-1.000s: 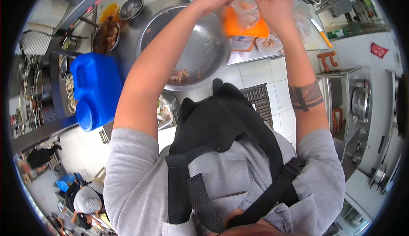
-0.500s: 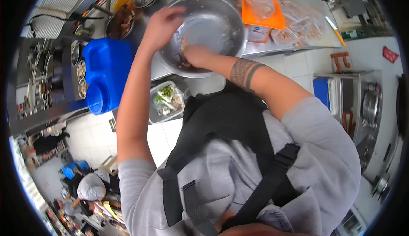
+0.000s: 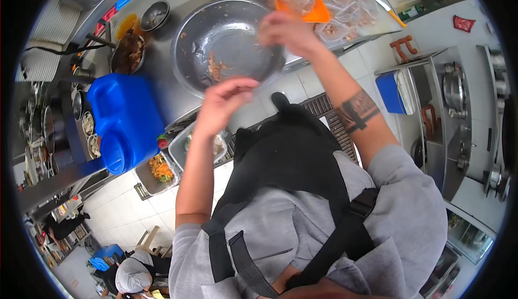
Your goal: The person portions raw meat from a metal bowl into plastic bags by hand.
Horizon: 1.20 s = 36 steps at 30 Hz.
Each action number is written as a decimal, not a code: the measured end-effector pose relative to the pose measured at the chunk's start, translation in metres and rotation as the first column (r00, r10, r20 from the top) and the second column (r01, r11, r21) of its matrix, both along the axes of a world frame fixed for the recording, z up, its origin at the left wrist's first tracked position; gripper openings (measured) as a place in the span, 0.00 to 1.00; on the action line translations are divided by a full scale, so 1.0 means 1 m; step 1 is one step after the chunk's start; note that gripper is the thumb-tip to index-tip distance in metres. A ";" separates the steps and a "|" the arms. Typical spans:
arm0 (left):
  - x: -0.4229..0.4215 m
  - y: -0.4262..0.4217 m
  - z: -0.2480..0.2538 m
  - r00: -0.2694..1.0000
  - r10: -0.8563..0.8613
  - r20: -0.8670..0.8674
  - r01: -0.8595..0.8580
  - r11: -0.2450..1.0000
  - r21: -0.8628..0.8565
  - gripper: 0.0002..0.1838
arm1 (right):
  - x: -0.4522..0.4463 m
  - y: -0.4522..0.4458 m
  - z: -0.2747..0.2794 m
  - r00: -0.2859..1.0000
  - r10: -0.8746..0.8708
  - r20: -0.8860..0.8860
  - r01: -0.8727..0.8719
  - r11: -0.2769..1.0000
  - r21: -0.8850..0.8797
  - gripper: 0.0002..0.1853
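A large steel basin (image 3: 186, 26) sits on the counter in front of me, a small clump of pinkish meat scraps (image 3: 216, 67) on its bottom. My left hand (image 3: 222, 107) is over the near rim, fingers stretched out and thumb apart, with nothing visible in it. Over the basin's right side hovers my right hand (image 3: 288, 32). Its fingers are bent and smeared by motion, so whether they hold anything cannot be made out.
Clear plastic bags of meat (image 3: 345, 10) and an orange tray (image 3: 315, 9) lie right of the basin, near an orange-handled knife (image 3: 391, 12). A blue jerrycan (image 3: 127, 113), a pan of dark food (image 3: 128, 51) and a small metal bowl (image 3: 155, 16) are left. Below stands a vegetable container (image 3: 161, 168).
My right hand has risen from the basin's bottom and moved right. My left hand has come down to the near rim. The view has shifted, and the meat clump now shows uncovered.
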<state>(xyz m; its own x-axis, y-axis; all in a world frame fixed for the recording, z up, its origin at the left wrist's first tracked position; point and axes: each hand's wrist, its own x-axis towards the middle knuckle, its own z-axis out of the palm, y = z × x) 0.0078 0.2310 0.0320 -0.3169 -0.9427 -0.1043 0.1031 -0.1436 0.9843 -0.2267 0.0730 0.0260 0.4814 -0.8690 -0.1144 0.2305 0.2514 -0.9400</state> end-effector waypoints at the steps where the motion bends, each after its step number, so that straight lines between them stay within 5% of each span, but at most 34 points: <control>1: -0.025 -0.002 -0.004 0.996 -0.048 -0.077 0.052 0.997 0.054 0.14 | -0.024 0.000 0.011 0.998 -0.054 0.026 0.055 0.997 -0.055 0.07; 3: -0.079 -0.014 -0.018 0.970 -0.146 -0.194 0.175 0.974 0.142 0.15 | -0.066 0.012 0.043 0.950 -0.278 -0.142 0.253 0.952 -0.174 0.08; 7: -0.191 -0.066 -0.055 0.927 -0.233 -0.293 0.316 0.908 0.275 0.23 | -0.144 0.001 0.035 0.792 -0.477 -0.381 0.350 0.866 -0.356 0.08; 9: -0.242 -0.102 -0.065 0.990 0.072 -0.119 -0.009 0.888 0.460 0.20 | -0.174 -0.012 0.006 0.474 -0.668 -0.573 0.320 0.737 -0.595 0.08; 10: -0.258 -0.123 -0.074 0.989 0.089 -0.120 -0.023 0.886 0.463 0.20 | -0.183 -0.022 -0.009 0.485 -0.658 -0.576 0.306 0.745 -0.593 0.08; 12: -0.283 -0.150 -0.090 0.953 0.278 -0.121 -0.175 0.832 0.526 0.13 | -0.197 -0.033 -0.038 0.363 -0.671 -0.646 -0.178 0.631 -0.755 0.08; 16: -0.303 -0.165 -0.101 0.964 0.247 -0.100 -0.186 0.893 0.409 0.09 | -0.218 -0.041 -0.036 0.488 -0.659 -0.573 -0.091 0.614 -0.784 0.08; 20: -0.308 -0.157 -0.097 0.935 0.320 -0.153 -0.241 0.890 0.388 0.09 | -0.200 -0.033 -0.010 0.618 -0.600 -0.507 0.032 0.664 -0.747 0.08; 22: -0.291 -0.139 -0.100 0.957 0.231 -0.174 -0.155 0.918 0.366 0.09 | -0.175 -0.027 -0.001 0.813 -0.403 -0.421 0.122 0.824 -0.554 0.08; 25: -0.255 -0.101 -0.120 0.996 0.088 0.016 -0.089 0.954 0.287 0.10 | -0.092 -0.010 0.005 0.906 -0.050 -0.420 -0.202 0.822 -0.533 0.07; 27: -0.229 -0.073 -0.136 0.996 0.062 0.068 -0.081 0.941 0.327 0.10 | -0.024 -0.008 -0.008 0.859 0.142 -0.492 -0.456 0.647 -0.611 0.09; 29: -0.201 -0.054 -0.134 0.994 0.034 0.100 -0.068 0.930 0.362 0.11 | 0.041 -0.012 -0.040 0.788 0.099 -0.608 -0.592 0.393 -0.704 0.14; 30: -0.186 -0.045 -0.129 0.982 -0.020 0.187 -0.057 0.916 0.398 0.11 | 0.072 -0.029 -0.071 0.785 0.103 -0.611 -0.598 0.385 -0.703 0.14; 32: -0.158 -0.025 -0.128 0.963 -0.069 0.259 -0.052 0.900 0.433 0.11 | 0.127 -0.057 -0.126 0.528 0.313 -0.790 -0.849 0.206 -0.486 0.14; 36: -0.085 0.020 -0.130 0.983 0.164 0.086 -0.186 0.880 0.437 0.12 | 0.166 -0.028 -0.138 0.404 0.087 -0.910 -0.850 0.402 -0.339 0.10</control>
<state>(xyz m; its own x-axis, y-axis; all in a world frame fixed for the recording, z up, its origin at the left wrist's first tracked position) -0.0776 0.2512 -0.0981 -0.1362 -0.8356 -0.5322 0.1241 -0.5474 0.8276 -0.0603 0.0447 -0.1119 0.8950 -0.4122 -0.1704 -0.4373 -0.7356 -0.5174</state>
